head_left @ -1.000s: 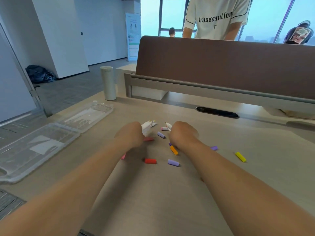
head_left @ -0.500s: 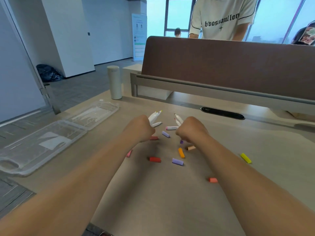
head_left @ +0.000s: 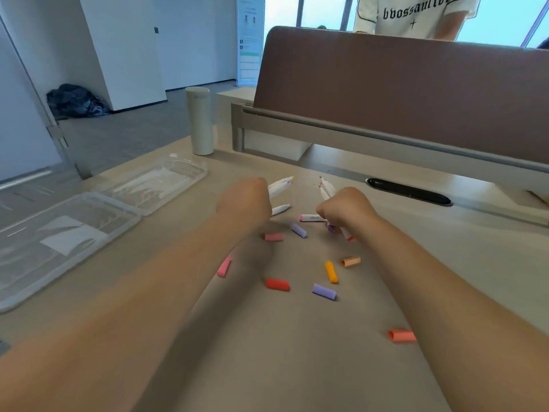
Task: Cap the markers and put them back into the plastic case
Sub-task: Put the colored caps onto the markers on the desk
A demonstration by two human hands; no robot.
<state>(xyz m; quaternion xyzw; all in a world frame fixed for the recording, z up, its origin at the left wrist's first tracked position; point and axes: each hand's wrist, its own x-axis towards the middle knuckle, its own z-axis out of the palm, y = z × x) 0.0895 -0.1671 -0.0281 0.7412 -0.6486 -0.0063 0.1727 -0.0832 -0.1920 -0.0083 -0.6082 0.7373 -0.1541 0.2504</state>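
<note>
Two bundles of uncapped markers (head_left: 280, 185) point up-frame, one gripped by the left hand (head_left: 243, 203), one by the right hand (head_left: 346, 209); the loose caps (head_left: 331, 272) lie below at centre.

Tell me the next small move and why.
Probably the right hand should lay down its markers and pick up a cap: the left hand grips uncapped ones too, and caps such as the orange cap lie loose on the table.

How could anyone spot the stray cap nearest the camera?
On the beige desk, look beside the right forearm. The coral cap lies there alone, nearer the viewer than the red cap and purple cap, the only one away from the cluster.
</note>
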